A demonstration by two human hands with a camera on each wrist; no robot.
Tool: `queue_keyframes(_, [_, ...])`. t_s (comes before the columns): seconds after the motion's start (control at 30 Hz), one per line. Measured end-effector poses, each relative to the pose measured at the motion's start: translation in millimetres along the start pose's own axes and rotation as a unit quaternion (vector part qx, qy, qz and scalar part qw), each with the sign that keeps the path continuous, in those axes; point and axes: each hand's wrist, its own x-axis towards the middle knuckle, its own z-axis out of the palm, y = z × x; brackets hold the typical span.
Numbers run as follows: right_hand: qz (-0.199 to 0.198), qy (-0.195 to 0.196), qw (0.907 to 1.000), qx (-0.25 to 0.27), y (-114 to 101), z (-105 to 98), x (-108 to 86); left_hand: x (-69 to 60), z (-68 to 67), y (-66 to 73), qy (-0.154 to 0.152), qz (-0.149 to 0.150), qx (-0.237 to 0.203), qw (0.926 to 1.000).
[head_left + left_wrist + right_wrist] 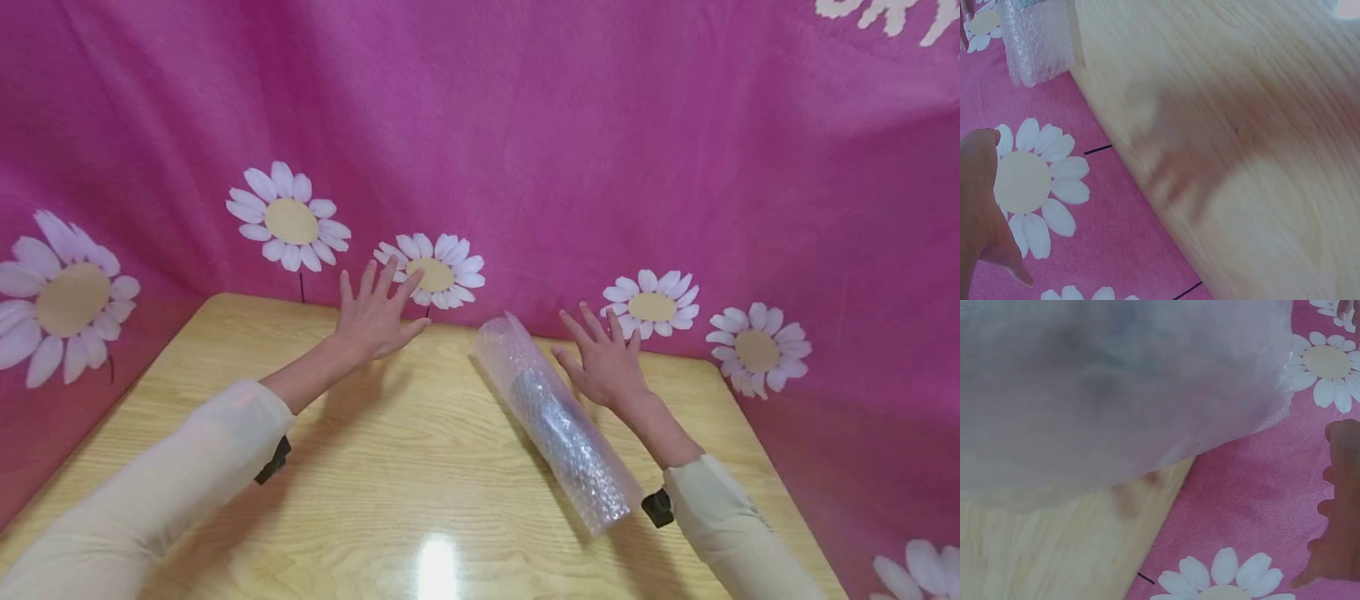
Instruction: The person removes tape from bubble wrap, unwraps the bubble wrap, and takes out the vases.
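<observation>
A roll of clear bubble wrap (558, 425) lies slantwise on the wooden table, right of the middle, with something greyish showing faintly through its layers. Its near end points toward the right sleeve. My left hand (372, 321) hovers over the table's far edge with fingers spread, apart from the roll and holding nothing. On the other side, my right hand (606, 362) is held with spread fingers just right of the roll's far half. In the right wrist view the bubble wrap (1116, 394) fills the upper left, and the hand (1342, 506) shows at the right edge.
The light wooden table (390, 467) reaches back to a magenta cloth (525, 150) printed with white daisies, which hangs behind and at both sides. A dark wrist camera (658, 507) sits at the right cuff, another (273, 461) at the left.
</observation>
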Motion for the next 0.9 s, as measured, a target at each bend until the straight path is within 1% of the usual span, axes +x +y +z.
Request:
queue_keyframes(0.17, [-0.008, -0.002, 0.9997, 0.023, 3.7, 3.2, -8.2, -3.3, 5.9, 2.8, 0.001, 0.001, -0.027, 0.9996])
queue_keyframes(0.33, [-0.018, -0.018, 0.9961, 0.084, 4.5, 8.2, -19.4, -10.3, 15.7, 9.0, 0.022, 0.016, -0.071, 0.9971])
queue_keyframes(0.47, [-0.029, -0.018, 0.9923, 0.119, 3.6, 9.1, -27.8, -15.8, 24.3, 18.4, 0.021, 0.029, -0.116, 0.9926])
queue_keyframes(0.6, [-0.046, -0.015, 0.9891, 0.139, 2.9, 10.5, -33.7, -21.7, 29.8, 29.9, 0.008, 0.028, -0.142, 0.9894])
queue_keyframes(0.8, [-0.023, -0.044, 0.9871, 0.152, 4.8, 13.1, -40.6, -31.4, 34.4, 48.0, -0.019, 0.031, -0.177, 0.9836])
queue_keyframes(0.9, [-0.02, -0.056, 0.9844, 0.165, 5.6, 14.0, -42.9, -35.1, 36.6, 56.4, -0.034, 0.031, -0.183, 0.982])
